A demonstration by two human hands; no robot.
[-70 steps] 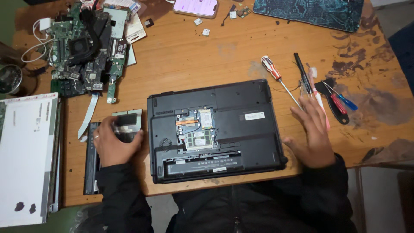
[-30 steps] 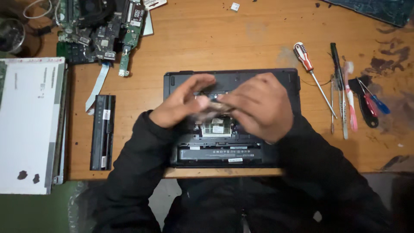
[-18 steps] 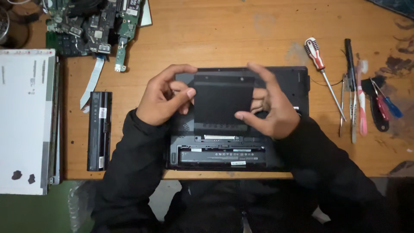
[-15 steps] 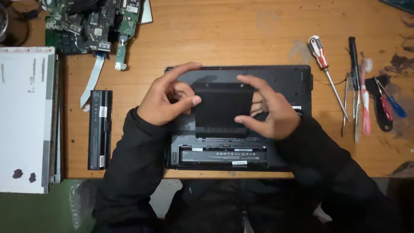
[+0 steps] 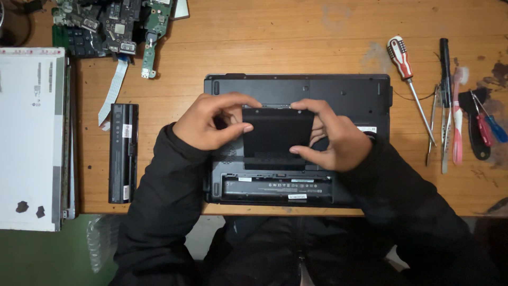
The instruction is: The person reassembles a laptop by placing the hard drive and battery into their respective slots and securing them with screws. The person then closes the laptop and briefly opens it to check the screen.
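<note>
A black laptop [image 5: 338, 92] lies upside down on the wooden table [image 5: 296, 37], its empty battery bay along the near edge. Over the middle of its underside I hold a black rectangular cover panel [image 5: 276, 139]. My left hand [image 5: 211, 122] pinches the panel's left edge between thumb and fingers. My right hand [image 5: 333, 135] grips its right edge. The panel hides the opening beneath it.
A black battery pack [image 5: 123, 153] lies left of the laptop, beside a white screen panel [image 5: 32, 137]. Green circuit boards [image 5: 106, 24] with a ribbon cable sit at the back left. On the right lie a red-handled screwdriver [image 5: 405, 66], tweezers, a toothbrush and small screwdrivers [image 5: 487, 127].
Both hands came from the table sides to the laptop's middle. They now hold the black cover panel and have brought it lower onto the underside.
</note>
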